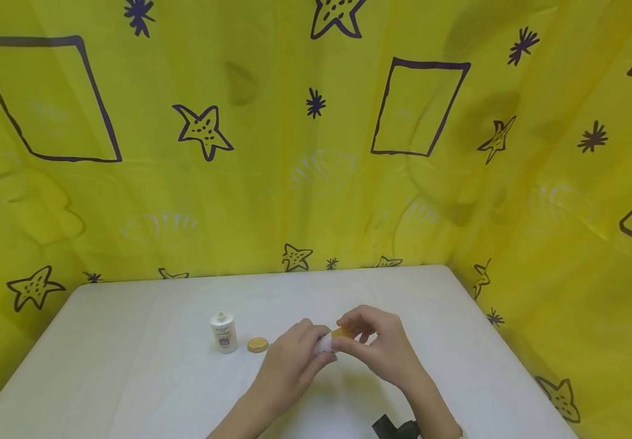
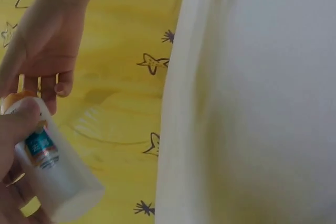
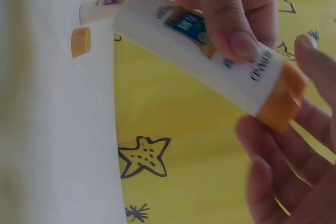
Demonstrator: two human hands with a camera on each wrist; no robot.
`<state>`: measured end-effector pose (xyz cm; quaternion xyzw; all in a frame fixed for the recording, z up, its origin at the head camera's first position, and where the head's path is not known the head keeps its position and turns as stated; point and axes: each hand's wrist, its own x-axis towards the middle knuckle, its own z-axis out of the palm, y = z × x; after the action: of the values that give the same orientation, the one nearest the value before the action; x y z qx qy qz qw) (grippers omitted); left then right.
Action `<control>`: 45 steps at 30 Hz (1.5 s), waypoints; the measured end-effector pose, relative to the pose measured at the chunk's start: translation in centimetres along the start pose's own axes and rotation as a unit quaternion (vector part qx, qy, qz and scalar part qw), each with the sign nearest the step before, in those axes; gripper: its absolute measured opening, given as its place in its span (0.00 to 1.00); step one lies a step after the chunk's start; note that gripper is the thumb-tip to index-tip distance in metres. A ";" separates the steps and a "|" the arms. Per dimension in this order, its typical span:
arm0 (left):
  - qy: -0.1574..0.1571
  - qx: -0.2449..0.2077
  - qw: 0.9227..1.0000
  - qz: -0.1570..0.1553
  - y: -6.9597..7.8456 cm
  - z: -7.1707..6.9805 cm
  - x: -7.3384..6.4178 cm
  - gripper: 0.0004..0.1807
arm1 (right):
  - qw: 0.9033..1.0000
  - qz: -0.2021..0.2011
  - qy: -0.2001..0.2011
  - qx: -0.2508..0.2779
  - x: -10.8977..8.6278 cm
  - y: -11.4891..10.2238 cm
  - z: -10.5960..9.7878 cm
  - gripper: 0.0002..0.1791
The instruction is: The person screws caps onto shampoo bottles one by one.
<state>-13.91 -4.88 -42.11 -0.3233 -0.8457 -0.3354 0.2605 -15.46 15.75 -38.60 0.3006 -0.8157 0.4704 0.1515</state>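
My left hand point(image 1: 294, 353) grips a white bottle point(image 3: 194, 56) with a coloured label, holding it tilted above the table. An orange cap point(image 3: 283, 98) sits on one end of this bottle. My right hand point(image 1: 376, 338) has its thumb and fingers around that cap. In the left wrist view, the left thumb presses across the labelled side of the bottle, near the cap. To the left of the hands, a second white bottle point(image 1: 224, 335) stands upright with a bare narrow neck. A loose orange cap point(image 1: 258, 345) lies on the table between that bottle and my left hand.
The white table point(image 1: 129, 366) runs back to a yellow curtain point(image 1: 272, 201) with dark star drawings, which also hangs along the sides. A dark device point(image 1: 398, 428) is by the right wrist at the bottom of the head view.
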 end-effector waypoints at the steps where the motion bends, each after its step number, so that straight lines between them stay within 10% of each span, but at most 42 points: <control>1: -0.009 -0.018 1.000 -0.015 0.0 -0.1 0.0 0.16 | 1.000 -0.004 -0.008 0.001 0.0 -0.2 -0.1 0.13; 7: -0.025 -0.062 0.996 -0.055 -0.1 0.2 -0.3 0.15 | 1.000 -0.011 -0.003 0.005 0.2 -1.8 -0.2 0.09; 12: 0.030 -0.006 0.999 -0.016 0.0 1.0 -0.3 0.17 | 0.999 -0.001 0.038 0.007 0.1 -0.4 0.6 0.11; 16: 0.058 -0.028 0.997 -0.053 -0.3 1.6 -0.1 0.16 | 0.999 0.003 0.034 0.018 0.2 1.0 0.6 0.15; 21: 0.025 -0.188 0.967 -0.171 -1.2 2.5 0.6 0.13 | 0.995 0.072 -0.048 0.058 0.3 2.8 -0.3 0.19; 26: -0.005 -0.276 0.936 -0.218 -2.0 4.1 2.0 0.16 | 0.989 0.119 -0.071 0.049 0.1 4.9 -0.3 0.15; 35: -0.012 -0.276 0.932 -0.235 -2.8 7.4 4.8 0.16 | 0.986 0.161 0.044 -0.024 -0.4 7.9 -0.2 0.13; 45: -0.034 -0.280 0.925 -0.255 -3.4 9.6 5.4 0.16 | 0.978 0.193 0.060 -0.040 -0.9 9.3 -0.2 0.16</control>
<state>-22.05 2.33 -46.04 -0.1678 -0.7798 -0.6020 0.0359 -20.61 19.77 -45.23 0.1023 -0.8660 0.4751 0.1178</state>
